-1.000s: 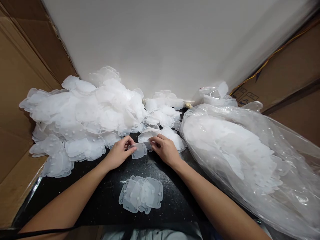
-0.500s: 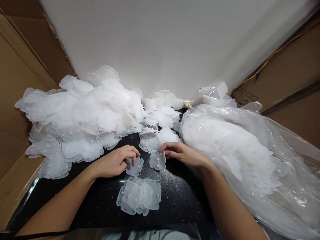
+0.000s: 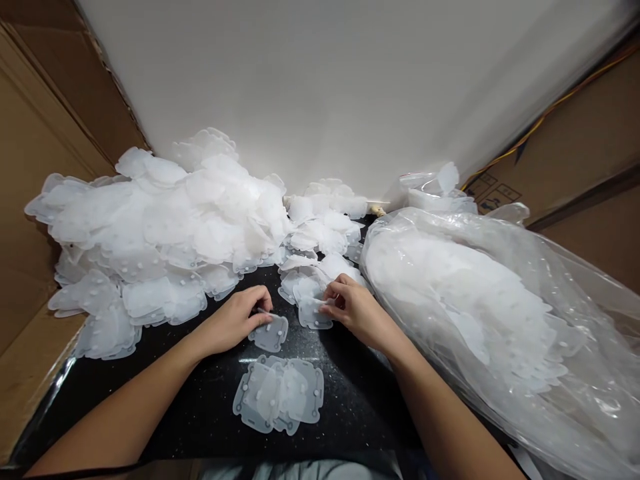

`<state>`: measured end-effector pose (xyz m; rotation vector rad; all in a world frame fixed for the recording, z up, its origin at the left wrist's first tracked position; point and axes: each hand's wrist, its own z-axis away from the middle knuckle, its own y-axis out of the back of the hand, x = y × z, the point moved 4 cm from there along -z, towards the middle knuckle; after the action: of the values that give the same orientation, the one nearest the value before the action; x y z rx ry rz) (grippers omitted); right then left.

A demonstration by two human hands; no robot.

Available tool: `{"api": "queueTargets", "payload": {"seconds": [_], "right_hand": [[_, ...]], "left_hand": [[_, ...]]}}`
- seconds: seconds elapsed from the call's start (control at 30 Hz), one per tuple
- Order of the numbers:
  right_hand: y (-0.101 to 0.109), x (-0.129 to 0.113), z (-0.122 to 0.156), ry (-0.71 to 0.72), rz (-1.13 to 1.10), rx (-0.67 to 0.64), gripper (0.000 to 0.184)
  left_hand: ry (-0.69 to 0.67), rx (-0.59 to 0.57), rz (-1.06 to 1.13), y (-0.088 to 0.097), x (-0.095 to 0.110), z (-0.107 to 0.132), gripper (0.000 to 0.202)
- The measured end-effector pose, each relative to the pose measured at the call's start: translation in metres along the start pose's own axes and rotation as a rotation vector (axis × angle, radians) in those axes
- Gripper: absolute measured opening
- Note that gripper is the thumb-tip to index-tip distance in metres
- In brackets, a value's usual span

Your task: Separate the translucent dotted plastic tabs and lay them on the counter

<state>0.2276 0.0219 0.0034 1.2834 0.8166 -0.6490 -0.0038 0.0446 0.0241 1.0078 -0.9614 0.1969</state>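
Note:
Between the thumb and fingers of my left hand [image 3: 246, 316] is a translucent plastic sheet [image 3: 273, 335] with small round bumps, pinched at its upper left edge. My right hand [image 3: 356, 308] pinches the right edge of a similar translucent plastic sheet [image 3: 311, 316], which lies against a small pile of loose sheets [image 3: 303, 288]. Nearer to me, several overlapping sheets [image 3: 280, 393] rest flat on the black tabletop [image 3: 360, 393], apart from both hands.
A large heap of the same sheets [image 3: 165, 220] covers the left back. On the right lies a big clear plastic bag [image 3: 450, 287] full of sheets, with a smaller bag [image 3: 425, 190] behind. Cardboard [image 3: 50, 120] stands left, boxes [image 3: 575, 147] right, and a pale wall [image 3: 325, 87] behind.
My left fingers have gone from resting over the sheet to pinching its edge. My right hand has closed its fingers on the other sheet, which sits slightly higher.

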Motion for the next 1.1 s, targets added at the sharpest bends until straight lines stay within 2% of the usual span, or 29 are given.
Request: {"api": "queueTargets", "payload": {"seconds": [0.17, 0.27, 0.43, 0.67, 0.97, 1.03, 1.1], "right_hand": [[-0.006, 0.009, -0.002, -0.188, -0.417, -0.205, 0.027], [-0.005, 0.012, -0.003, -0.26, -0.496, -0.233, 0.022], [-0.004, 0.016, -0.004, -0.302, -0.522, -0.227, 0.016], [-0.005, 0.015, -0.004, -0.306, -0.46, -0.236, 0.016], [-0.003, 0.013, -0.002, -0.226, -0.346, -0.282, 0.035], [0.002, 0.008, -0.001, -0.161, -0.311, -0.234, 0.034], [0.01, -0.001, 0.001, -0.059, -0.292, -0.127, 0.033]], "left_hand": [[0.132, 0.027, 0.332, -0.004, -0.008, -0.006, 0.026], [0.181, 0.024, 0.407, -0.003, -0.011, -0.006, 0.037], [0.182, 0.043, 0.382, 0.0, -0.015, -0.005, 0.049], [0.187, 0.018, 0.494, -0.003, -0.019, -0.006, 0.054], [0.201, 0.0, 0.523, -0.003, -0.015, -0.005, 0.047], [0.198, -0.002, 0.517, -0.003, -0.014, -0.006, 0.042], [0.18, 0.021, 0.508, -0.002, -0.012, -0.006, 0.04]]}}
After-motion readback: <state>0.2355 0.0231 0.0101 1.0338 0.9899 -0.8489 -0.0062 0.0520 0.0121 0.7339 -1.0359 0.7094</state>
